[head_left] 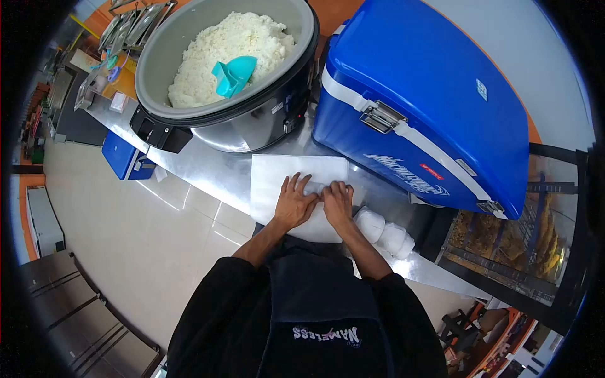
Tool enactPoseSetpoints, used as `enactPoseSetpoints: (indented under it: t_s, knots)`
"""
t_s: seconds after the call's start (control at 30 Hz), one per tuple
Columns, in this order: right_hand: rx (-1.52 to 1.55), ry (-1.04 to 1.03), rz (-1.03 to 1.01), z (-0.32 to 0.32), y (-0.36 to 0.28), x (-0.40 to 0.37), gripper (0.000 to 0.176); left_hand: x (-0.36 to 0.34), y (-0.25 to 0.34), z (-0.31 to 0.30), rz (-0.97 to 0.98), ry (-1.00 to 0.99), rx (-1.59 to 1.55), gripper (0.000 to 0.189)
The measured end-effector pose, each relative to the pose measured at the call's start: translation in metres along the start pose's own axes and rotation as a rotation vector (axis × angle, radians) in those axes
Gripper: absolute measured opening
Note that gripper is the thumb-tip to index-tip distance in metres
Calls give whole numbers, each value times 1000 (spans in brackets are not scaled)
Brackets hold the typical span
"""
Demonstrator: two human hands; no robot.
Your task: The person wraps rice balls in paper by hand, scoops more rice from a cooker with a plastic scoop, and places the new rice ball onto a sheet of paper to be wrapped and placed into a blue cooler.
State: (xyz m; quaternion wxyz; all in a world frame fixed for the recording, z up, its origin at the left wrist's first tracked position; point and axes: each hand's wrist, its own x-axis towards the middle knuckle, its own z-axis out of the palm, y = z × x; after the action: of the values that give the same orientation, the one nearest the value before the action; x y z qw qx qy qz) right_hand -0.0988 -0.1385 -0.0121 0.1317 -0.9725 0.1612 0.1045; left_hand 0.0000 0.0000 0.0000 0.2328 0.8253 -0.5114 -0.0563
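Note:
A stack of white paper sheets [268, 183] lies on the steel counter in front of me. My left hand [295, 203] rests on it with the fingers spread. Beside it, my right hand [338, 200] has its fingers curled down onto the paper. Between the hands is a small whitish fold or bundle [313, 188], partly covered by the fingers; its contents are hidden. Right of my right forearm sit several white wrapped bundles [392, 238], touching one another.
Behind the paper stands a large rice cooker [242, 133] full of white rice [233, 47], with a turquoise scoop [234, 75] in it. A big blue cooler box [416, 82] stands back right. A display case [504, 242] with brown food is at right. Steel counter [201, 167] extends left.

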Motion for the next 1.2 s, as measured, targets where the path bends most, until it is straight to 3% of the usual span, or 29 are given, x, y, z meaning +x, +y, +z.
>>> enactPoseSetpoints:
  t_s: [0.07,0.1,0.17,0.3,0.4,0.43,0.47,0.5,0.53,0.57,0.6,0.7,0.77,0.83,0.9,0.97,1.1,1.13,1.2]
  knots:
    - [21,421,114,-14,-5,6,20,1,8,-12,70,-45,-38,20]
    - [56,454,107,-10,-20,33,20,3,-17,-20,79,-47,9,20]
    - [209,165,106,-17,-12,31,13,3,-12,-12,85,16,-16,18]
    - [457,138,142,-6,-12,11,10,5,-2,-10,-3,-9,-40,17]
    - [591,315,175,12,-25,-18,10,2,5,-3,-63,7,-71,29]
    - [590,314,181,17,-27,-24,10,4,6,-4,-95,50,-137,40]
    - [511,389,95,23,-29,-27,17,5,6,-6,-124,93,-198,52]
    - [429,463,12,24,-33,-32,24,3,5,-6,-119,87,-198,52]
    - [368,405,-7,24,-35,-36,37,2,3,-5,-303,147,-277,64]
    - [363,412,3,23,-36,-37,37,3,2,-4,-485,205,-359,76]
    - [321,380,12,24,-37,-37,37,6,4,-9,-473,202,-364,76]
    - [278,349,16,24,-37,-37,37,9,1,-29,-924,-153,-728,90]
    - [412,367,32,23,-35,-39,35,9,-13,-13,-835,-237,-707,86]
    - [531,399,50,27,-29,-39,32,11,-16,-10,-824,-357,-1141,65]
    - [655,432,66,29,-26,-39,30,9,-11,-11,-877,-349,-1176,57]
    - [1219,485,191,28,-27,-41,21,11,6,-33,-937,-261,-1608,55]
    - [1576,401,420,24,-35,-44,22,25,36,-42,-991,-147,-1848,49]
    - [1577,410,423,18,-34,-45,22,30,40,-42,-888,-160,-1789,49]
    - [1402,611,221,-1,-34,-47,23,33,43,-43,-782,-178,-1725,50]
